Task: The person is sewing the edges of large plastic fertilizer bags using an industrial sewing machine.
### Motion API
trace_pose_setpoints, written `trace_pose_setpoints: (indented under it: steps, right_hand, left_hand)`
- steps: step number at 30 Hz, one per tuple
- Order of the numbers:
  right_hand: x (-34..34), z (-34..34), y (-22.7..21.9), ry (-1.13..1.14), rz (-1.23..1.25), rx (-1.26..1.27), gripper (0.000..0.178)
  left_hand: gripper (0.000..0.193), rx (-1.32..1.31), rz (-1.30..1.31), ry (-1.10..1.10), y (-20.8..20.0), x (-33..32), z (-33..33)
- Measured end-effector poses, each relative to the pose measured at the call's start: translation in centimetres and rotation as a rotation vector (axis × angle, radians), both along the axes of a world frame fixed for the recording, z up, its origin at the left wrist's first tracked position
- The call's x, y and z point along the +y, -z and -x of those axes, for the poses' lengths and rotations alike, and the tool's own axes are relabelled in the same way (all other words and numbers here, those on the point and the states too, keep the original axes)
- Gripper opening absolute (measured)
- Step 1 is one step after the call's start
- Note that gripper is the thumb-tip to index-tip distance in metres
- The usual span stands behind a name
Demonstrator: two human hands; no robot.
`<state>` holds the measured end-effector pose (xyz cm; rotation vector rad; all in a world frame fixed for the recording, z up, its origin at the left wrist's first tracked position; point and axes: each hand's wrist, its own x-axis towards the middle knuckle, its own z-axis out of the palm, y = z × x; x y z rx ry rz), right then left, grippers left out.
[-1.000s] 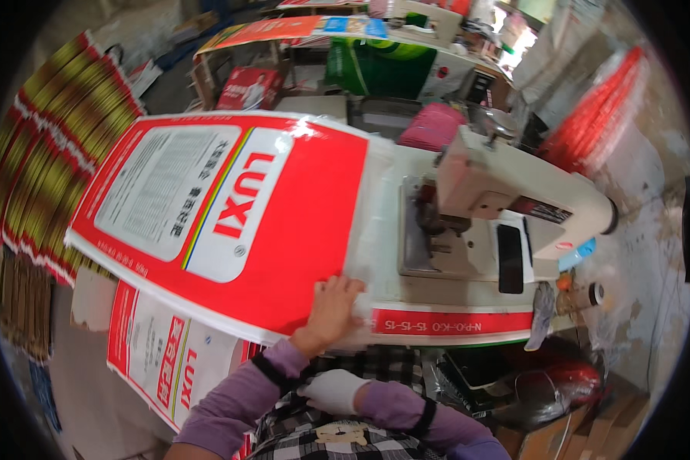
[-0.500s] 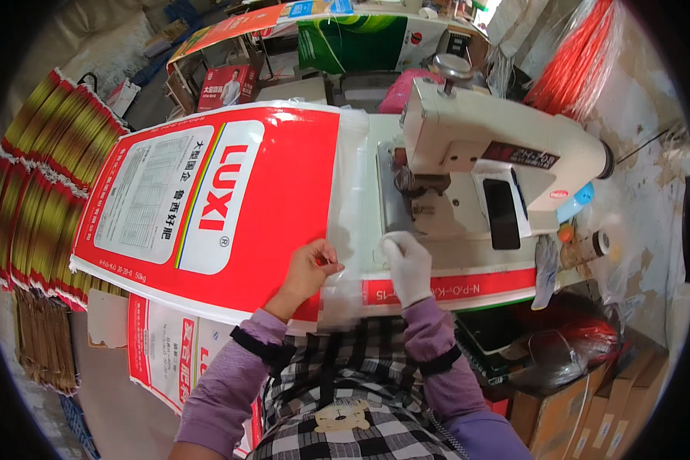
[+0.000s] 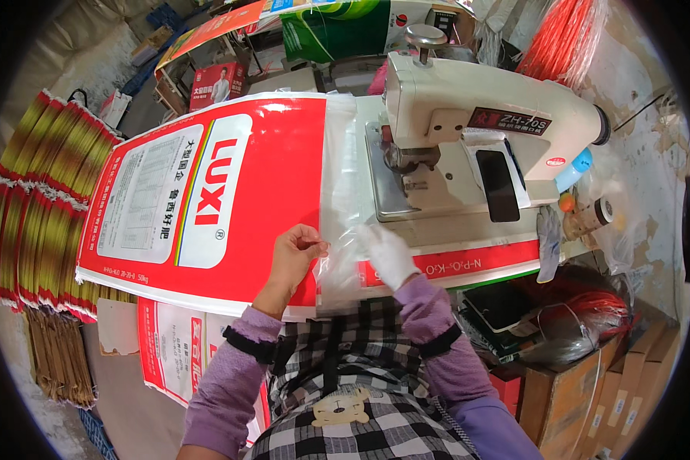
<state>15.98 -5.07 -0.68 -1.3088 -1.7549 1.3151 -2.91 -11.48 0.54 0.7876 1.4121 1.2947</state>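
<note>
A large red-and-white fertilizer sack (image 3: 284, 169) lies flat on the table with its mouth toward the sewing machine. From that mouth a clear plastic liner (image 3: 339, 176) sticks out. My left hand (image 3: 293, 257), bare, rests at the near part of the mouth, its thumb and fingers pinched on the crumpled liner. My right hand (image 3: 391, 257), in a white glove, is over the liner's outer edge, just right of the left one. Its fingertips are blurred, so its grip is unclear.
A beige sewing machine (image 3: 475, 115) stands on the right, with a black phone (image 3: 497, 184) on its base. Bundled folded sacks (image 3: 46, 199) are stacked at left. Red-orange strands (image 3: 567, 42) hang at the back right. Cardboard boxes (image 3: 567, 391) stand lower right.
The view has shifted slightly. My right hand has moved left, closer to the left hand and onto the liner's edge. The left hand keeps its pinch near the sack's mouth.
</note>
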Motion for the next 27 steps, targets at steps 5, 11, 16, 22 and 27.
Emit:
trace_pose_setpoints:
  steps: [5, 11, 16, 22, 27]
  right_hand:
    - [-0.7, 3.1, -1.5, -0.212, 0.009, -0.350, 0.071]
    - [-0.5, 1.1, -0.7, -0.290, 0.249, -0.375, 0.062]
    - [-1.8, 1.2, 0.6, -0.403, 0.227, 0.267, 0.028]
    - [-3.2, 5.8, 0.4, 0.002, 0.631, 0.709, 0.029]
    - [-3.6, 4.8, 2.4, 0.067, 0.287, 0.295, 0.032]
  left_hand:
    - [0.032, 0.061, -0.132, -0.137, -0.3, -1.0, -0.3]
    - [0.030, 0.491, -0.395, 0.054, -2.1, -4.9, -2.4]
    - [0.029, 0.361, -0.247, 0.203, -0.3, -5.2, -1.9]
    - [0.029, 0.150, -0.146, 0.088, -1.4, -1.8, 0.4]
    - [0.033, -0.151, -0.324, -0.211, -2.2, -2.1, 2.2]
